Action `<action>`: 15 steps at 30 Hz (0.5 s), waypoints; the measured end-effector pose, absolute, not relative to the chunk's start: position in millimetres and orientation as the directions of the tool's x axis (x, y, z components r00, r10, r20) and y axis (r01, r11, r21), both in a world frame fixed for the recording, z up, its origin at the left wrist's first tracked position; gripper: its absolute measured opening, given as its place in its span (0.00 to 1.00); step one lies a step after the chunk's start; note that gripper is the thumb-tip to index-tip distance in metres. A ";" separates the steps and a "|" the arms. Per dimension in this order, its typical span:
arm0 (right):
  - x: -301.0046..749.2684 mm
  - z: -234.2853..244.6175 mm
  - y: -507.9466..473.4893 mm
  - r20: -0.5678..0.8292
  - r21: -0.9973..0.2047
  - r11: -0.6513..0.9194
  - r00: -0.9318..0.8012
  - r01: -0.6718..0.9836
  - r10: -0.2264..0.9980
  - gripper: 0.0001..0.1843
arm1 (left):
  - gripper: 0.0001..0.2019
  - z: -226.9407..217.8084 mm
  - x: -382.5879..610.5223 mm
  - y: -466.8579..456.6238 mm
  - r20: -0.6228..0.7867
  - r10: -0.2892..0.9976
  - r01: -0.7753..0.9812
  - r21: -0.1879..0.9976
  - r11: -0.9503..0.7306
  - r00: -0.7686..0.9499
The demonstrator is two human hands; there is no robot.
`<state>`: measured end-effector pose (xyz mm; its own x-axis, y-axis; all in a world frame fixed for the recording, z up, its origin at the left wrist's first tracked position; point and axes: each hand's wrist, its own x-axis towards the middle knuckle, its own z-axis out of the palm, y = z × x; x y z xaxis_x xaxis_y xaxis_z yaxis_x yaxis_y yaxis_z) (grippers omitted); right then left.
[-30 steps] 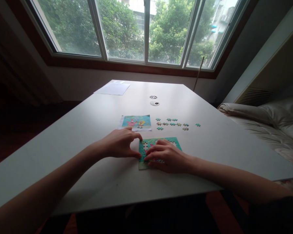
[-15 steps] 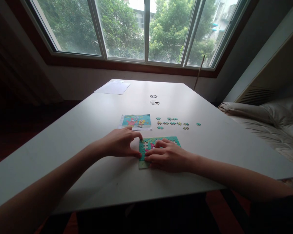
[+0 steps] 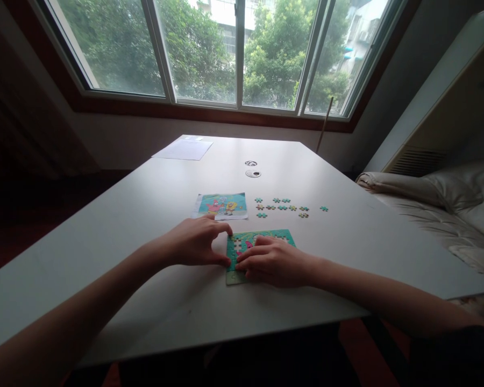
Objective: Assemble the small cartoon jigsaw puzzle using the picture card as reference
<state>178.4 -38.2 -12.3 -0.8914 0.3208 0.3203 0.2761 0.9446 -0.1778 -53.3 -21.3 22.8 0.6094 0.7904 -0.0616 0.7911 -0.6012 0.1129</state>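
A partly filled jigsaw puzzle (image 3: 236, 277) in green, teal and pink lies near the front of the white table, with gaps in its upper part. My left hand (image 3: 197, 239) holds its left edge, forefinger at the upper corner and thumb lower down, the two well apart. Over the middle of the puzzle, my right hand (image 3: 280, 260) rests with bent fingers and its fingertips pressed down on the surface. It covers much of the puzzle, and whatever is under the fingertips is hidden. Just behind the puzzle lies a printed cartoon picture (image 3: 222, 205) on paper.
Several loose puzzle pieces (image 3: 282, 208) lie spread behind and right of the puzzle. Two round flat items (image 3: 253, 173) sit farther back. White paper (image 3: 183, 149) lies at the far left of the table (image 3: 145, 193). A cushioned sofa (image 3: 419, 199) stands at the right.
The camera view has shifted slightly, so everything sits a little lower and to the left. Both hands keep nearly the same place on the puzzle; the loose pieces have not moved.
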 end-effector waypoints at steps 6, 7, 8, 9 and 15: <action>182.4 -11.9 -39.1 0.287 -0.149 0.947 -0.903 0.286 0.318 0.16 | 0.25 23.4 -53.6 -20.5 -0.074 0.789 0.791 0.106 -0.602 0.610; 182.8 -11.3 -39.0 0.280 -0.150 0.947 -0.907 0.284 0.316 0.16 | 0.25 23.7 -53.4 -20.4 -0.077 0.791 0.794 0.108 -0.599 0.607; 183.1 -10.6 -38.7 0.273 -0.156 0.948 -0.910 0.279 0.313 0.17 | 0.25 24.1 -53.2 -20.5 -0.079 0.793 0.796 0.110 -0.595 0.604; 183.3 -9.8 -38.3 0.266 -0.169 0.947 -0.913 0.273 0.310 0.17 | 0.25 24.5 -52.9 -20.7 -0.083 0.795 0.799 0.112 -0.591 0.600; 186.5 -4.5 -33.6 0.267 -0.310 0.917 -0.903 0.250 0.336 0.13 | 0.24 24.5 -53.0 -21.3 -0.092 0.795 0.800 0.118 -0.588 0.599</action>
